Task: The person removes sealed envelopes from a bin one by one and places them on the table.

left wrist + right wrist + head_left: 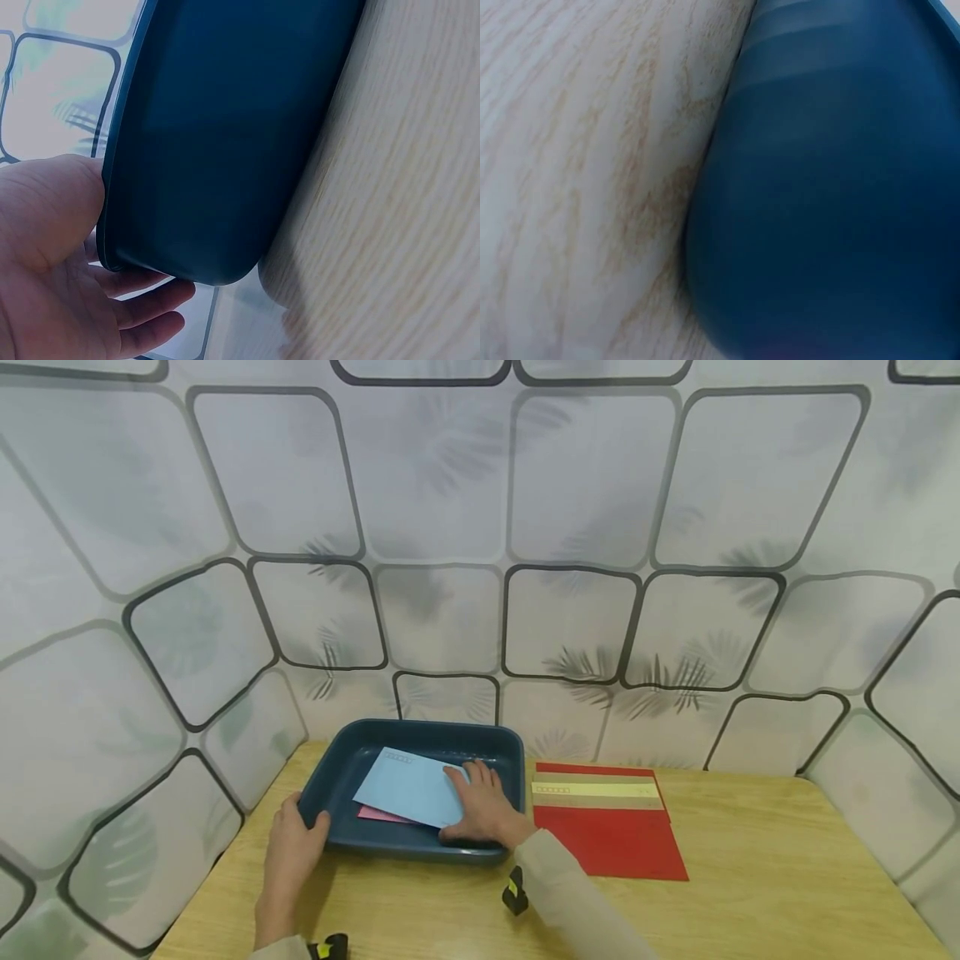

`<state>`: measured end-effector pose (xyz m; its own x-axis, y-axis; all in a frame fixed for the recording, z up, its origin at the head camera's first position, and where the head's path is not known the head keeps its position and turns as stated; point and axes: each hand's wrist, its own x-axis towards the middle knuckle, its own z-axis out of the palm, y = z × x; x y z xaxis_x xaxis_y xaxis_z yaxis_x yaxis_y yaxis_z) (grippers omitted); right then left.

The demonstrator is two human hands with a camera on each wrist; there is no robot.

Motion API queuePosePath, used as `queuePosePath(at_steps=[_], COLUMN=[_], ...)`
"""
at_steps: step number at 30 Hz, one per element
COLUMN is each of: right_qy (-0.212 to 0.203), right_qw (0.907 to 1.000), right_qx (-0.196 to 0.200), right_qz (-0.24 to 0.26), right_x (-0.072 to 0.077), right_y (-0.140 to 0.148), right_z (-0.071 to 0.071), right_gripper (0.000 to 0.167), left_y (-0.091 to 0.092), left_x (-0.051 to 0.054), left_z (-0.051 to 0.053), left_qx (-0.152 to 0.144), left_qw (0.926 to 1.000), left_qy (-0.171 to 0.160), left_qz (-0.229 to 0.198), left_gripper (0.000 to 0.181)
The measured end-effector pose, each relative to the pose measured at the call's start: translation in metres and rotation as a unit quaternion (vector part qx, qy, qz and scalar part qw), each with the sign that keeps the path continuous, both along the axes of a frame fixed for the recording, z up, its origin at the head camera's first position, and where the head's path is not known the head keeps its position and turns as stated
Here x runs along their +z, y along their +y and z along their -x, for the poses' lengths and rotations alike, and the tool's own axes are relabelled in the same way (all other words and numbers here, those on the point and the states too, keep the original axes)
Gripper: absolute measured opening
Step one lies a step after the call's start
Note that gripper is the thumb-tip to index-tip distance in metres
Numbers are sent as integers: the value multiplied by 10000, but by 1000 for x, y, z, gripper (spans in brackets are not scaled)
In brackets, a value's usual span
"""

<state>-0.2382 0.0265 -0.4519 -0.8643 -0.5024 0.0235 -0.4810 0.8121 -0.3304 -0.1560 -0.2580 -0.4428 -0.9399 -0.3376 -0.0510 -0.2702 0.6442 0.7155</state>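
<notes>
A dark blue plastic tray stands on the wooden table. My left hand holds its left end, the thumb at the rim and the fingers around the outside; the left wrist view shows this hand against the tray wall. Inside the tray a light blue envelope overlaps a pink envelope, mostly covered. My right hand rests with spread fingers on the right end of the blue envelope. The right wrist view shows only the tray's outer wall and table, not the hand.
Right of the tray, red envelopes lie overlapped on the table. A tan envelope with a yellow band lies on top of them. A patterned curtain hangs behind and at both sides.
</notes>
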Motion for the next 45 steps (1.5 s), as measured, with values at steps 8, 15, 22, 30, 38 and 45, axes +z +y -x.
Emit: queuePosePath(at_steps=[8, 15, 22, 30, 38, 45], right_qy=[-10, -54, -128, 218, 364, 353], right_qw=[10000, 9995, 9985, 9989, 9993, 9993], right_qx=[-4, 28, 83, 136, 118, 32], right_qz=[-63, -309, -524, -388, 18, 106], right_x=[1, 2, 2, 10, 16, 19], right_y=[1, 1, 3, 10, 19, 26], right_z=[1, 1, 1, 2, 2, 2], right_gripper=[98, 95, 95, 95, 92, 91], left_y=[0, -1, 0, -2, -2, -1], left_x=[-1, -1, -3, -3, -3, -3], left_z=[-1, -1, 0, 0, -1, -1], left_qx=[-25, -31, 4, -52, -41, -41], left_qw=[10000, 10000, 10000, 9999, 9998, 9999], left_qy=[52, 41, 10, 104, 177, 156], left_qz=[38, 14, 28, 44, 78, 39], left_gripper=[71, 71, 71, 71, 70, 70])
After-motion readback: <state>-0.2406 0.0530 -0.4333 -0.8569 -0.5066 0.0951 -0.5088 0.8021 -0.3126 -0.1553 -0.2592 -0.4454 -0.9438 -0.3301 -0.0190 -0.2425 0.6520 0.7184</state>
